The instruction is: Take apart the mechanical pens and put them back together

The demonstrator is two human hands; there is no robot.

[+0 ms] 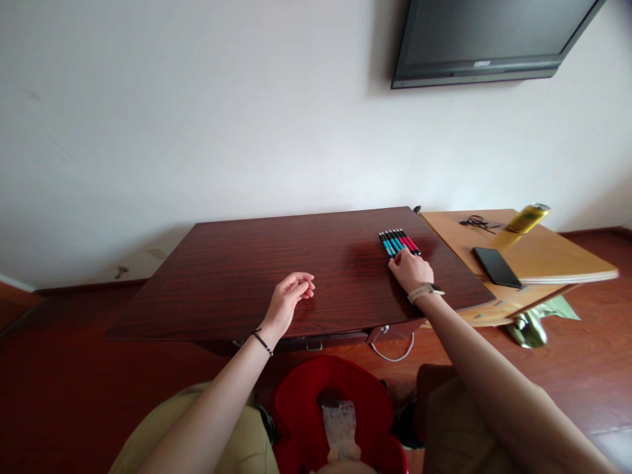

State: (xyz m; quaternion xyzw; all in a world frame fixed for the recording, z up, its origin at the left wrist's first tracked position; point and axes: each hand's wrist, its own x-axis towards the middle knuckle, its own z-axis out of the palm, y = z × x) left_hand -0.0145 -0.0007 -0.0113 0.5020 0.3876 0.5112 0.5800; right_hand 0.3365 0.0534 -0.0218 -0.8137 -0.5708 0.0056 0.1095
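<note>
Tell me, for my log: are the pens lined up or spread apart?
Lined up: the pens lie close together, side by side, on the table at the right hand.

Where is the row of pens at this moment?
In the head view, the pens lie side by side toward the right end of the dark table, with the right hand at their near ends.

pale wall, dark television, reddish floor
</note>
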